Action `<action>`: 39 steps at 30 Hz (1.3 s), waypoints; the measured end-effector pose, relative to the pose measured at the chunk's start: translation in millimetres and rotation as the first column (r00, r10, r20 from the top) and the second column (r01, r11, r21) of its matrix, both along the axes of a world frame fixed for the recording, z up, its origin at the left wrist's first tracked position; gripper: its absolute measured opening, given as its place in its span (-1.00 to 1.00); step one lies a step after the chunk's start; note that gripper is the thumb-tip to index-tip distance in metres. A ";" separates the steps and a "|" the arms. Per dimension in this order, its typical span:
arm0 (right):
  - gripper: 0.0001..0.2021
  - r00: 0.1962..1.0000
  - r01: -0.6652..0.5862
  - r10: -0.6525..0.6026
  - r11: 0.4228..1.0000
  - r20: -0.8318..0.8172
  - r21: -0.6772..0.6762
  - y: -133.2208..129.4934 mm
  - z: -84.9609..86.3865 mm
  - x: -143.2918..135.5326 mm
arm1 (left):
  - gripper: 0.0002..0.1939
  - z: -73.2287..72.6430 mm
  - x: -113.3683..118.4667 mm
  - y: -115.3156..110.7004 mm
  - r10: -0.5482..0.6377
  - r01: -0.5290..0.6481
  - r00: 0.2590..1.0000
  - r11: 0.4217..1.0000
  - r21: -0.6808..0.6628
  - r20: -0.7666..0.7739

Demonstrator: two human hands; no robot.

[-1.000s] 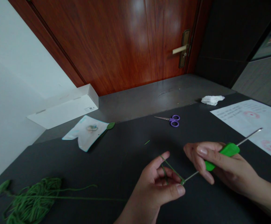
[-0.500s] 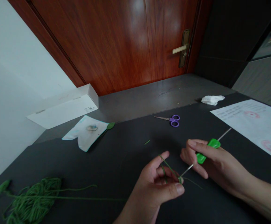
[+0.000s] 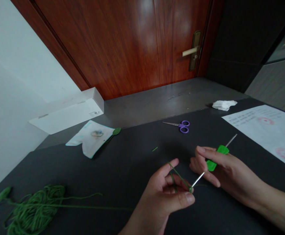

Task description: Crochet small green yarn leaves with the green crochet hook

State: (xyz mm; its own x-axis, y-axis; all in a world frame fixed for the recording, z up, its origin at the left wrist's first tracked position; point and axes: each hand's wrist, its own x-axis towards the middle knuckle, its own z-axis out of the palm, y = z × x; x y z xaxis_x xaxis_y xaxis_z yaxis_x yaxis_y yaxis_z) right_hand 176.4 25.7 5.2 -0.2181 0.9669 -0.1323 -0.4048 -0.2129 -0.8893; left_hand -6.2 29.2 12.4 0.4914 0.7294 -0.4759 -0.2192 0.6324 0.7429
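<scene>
My left hand (image 3: 164,192) pinches a small piece of green crochet (image 3: 191,189) between thumb and fingers. Green yarn loops over its raised index finger and runs down to that piece. In my right hand (image 3: 213,163) is a crochet hook (image 3: 217,158) with a bright green handle and a metal shaft; its tip meets the crochet at my left fingertips. A thin yarn tail trails to the right of the stitches. From the skein of green yarn (image 3: 37,209) at the lower left, a strand runs across the table toward my left hand.
Purple-handled scissors (image 3: 183,126) lie beyond my hands, with a short green yarn scrap (image 3: 155,148) nearer. A white packet (image 3: 95,137) with a green leaf-shaped piece (image 3: 117,131), a white box (image 3: 69,114), crumpled tissue (image 3: 224,105) and a printed sheet (image 3: 267,130) lie around the dark table.
The crochet hook has rolled and tilted slightly in my right hand, its rear end shifting left. Both hands stay nearly in place, and the yarn tail shows less.
</scene>
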 end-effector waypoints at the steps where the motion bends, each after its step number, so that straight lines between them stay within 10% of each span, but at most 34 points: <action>1: -0.58 1.000 -0.008 0.008 1.000 0.010 0.011 -0.2 0.8 0.5 | -0.09 0.4 -0.2 -0.1 -0.004 0.004 1.000 1.000 -0.001 -0.011; 25: -0.56 0.881 -0.097 -0.110 0.910 0.461 0.403 -11.8 12.4 8.9 | -0.11 -6.8 0.5 0.3 0.030 -0.024 0.997 0.995 0.097 -0.068; 35: -0.74 0.718 -0.397 -0.273 0.596 0.640 0.698 -19.6 6.4 12.8 | -0.24 -4.5 2.9 -0.3 0.206 -0.140 0.956 0.946 0.293 -0.208; 39: -0.75 0.713 -0.347 -0.364 0.559 0.599 0.753 -24.8 -2.8 5.4 | -0.23 0.8 3.3 0.0 0.254 -0.173 0.941 0.929 0.326 -0.224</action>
